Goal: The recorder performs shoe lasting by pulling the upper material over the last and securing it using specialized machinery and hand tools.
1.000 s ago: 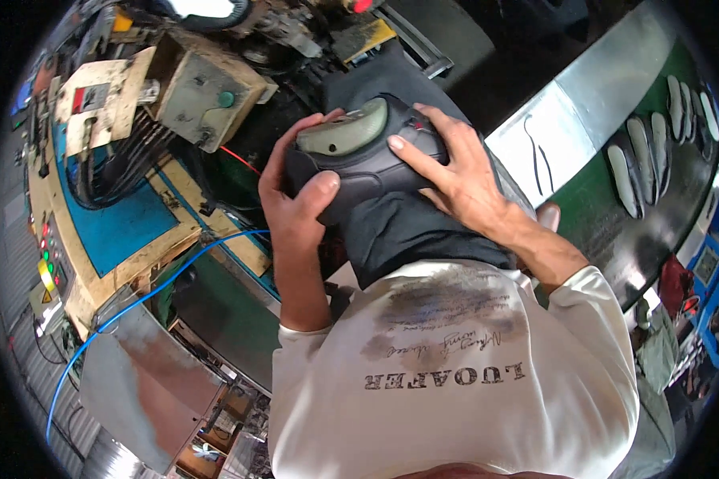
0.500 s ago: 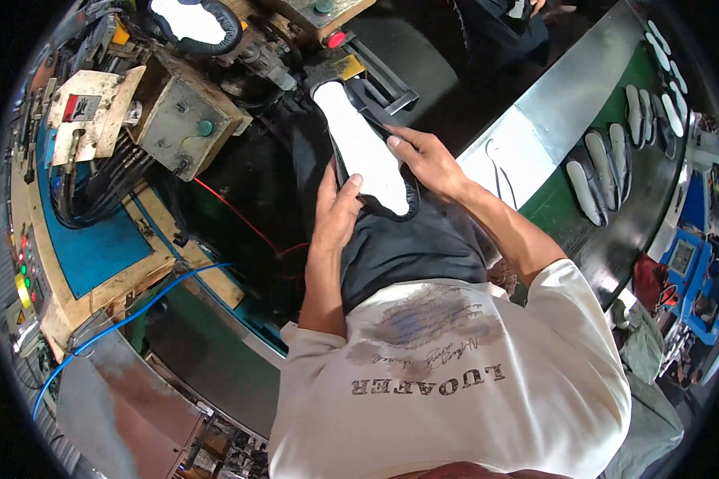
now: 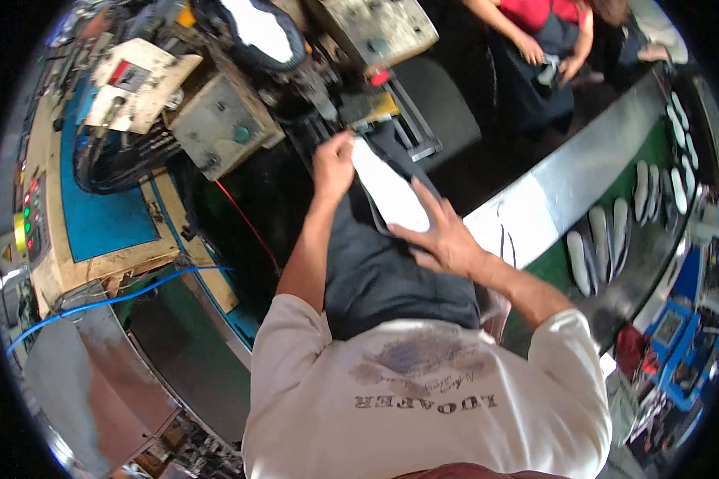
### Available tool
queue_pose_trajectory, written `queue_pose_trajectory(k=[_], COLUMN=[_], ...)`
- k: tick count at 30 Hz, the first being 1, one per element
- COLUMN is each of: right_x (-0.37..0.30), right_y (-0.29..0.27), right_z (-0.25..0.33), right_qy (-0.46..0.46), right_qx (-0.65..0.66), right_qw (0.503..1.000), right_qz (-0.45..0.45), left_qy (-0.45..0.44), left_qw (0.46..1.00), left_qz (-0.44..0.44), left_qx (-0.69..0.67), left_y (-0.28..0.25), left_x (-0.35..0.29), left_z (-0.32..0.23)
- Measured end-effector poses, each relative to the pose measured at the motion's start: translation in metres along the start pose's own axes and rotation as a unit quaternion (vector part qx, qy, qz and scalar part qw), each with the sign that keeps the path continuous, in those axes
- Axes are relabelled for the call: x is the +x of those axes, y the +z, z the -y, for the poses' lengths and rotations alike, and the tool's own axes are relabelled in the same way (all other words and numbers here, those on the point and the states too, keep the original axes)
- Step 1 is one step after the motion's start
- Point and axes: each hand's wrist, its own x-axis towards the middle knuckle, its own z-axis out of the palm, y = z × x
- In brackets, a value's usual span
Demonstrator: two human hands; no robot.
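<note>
A black shoe upper with a white sole-shaped insole (image 3: 391,195) facing up lies above my lap, slanting from far left to near right. My left hand (image 3: 333,169) is closed on its far end, the fingertips at the edge of the white insole. Around its near right end my right hand (image 3: 449,239) holds it, with thumb and forefinger spread apart along the edge. The other right fingers are partly hidden and blurred. Beyond the shoe upper is a machine head (image 3: 315,92).
A second black shoe with a white bottom (image 3: 264,32) sits on the machine. Control boxes (image 3: 224,132) stand at the left. On the right runs a metal ledge (image 3: 527,211) beside a green conveyor (image 3: 539,275) with several shoe pieces (image 3: 599,239). A co-worker (image 3: 547,48) sits far right.
My left hand has slid from the shoe upper's near left side to its far end. My right hand has shifted to the near end. The view has swung, showing more of the co-worker.
</note>
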Motion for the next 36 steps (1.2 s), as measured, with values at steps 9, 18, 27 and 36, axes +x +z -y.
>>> queue_pose_trajectory(k=[9,18,27,36], right_x=[0.001,0.018,0.062,0.266], right_y=[0.0,-0.004,-0.093,-0.151], right_z=[-0.014,-0.004,-0.001,0.001], right_qy=[-0.031,0.01,0.027,-0.084], right_qx=[0.016,0.068,0.044,-0.021], right_qw=[0.999,0.997,0.988,0.972], right_qz=[-0.012,0.025,-0.145,-0.216], left_qy=[-0.052,-0.165,-0.063,-0.114], left_qw=[0.995,0.971,0.874,0.858], left_qz=[-0.026,-0.014,-0.129,0.041], left_qx=[-0.078,-0.175,-0.463,-0.499], left_y=[0.013,0.015,-0.148,-0.19], left_x=[0.002,0.009,0.189,0.105], left_z=[0.018,0.011,-0.073,-0.11])
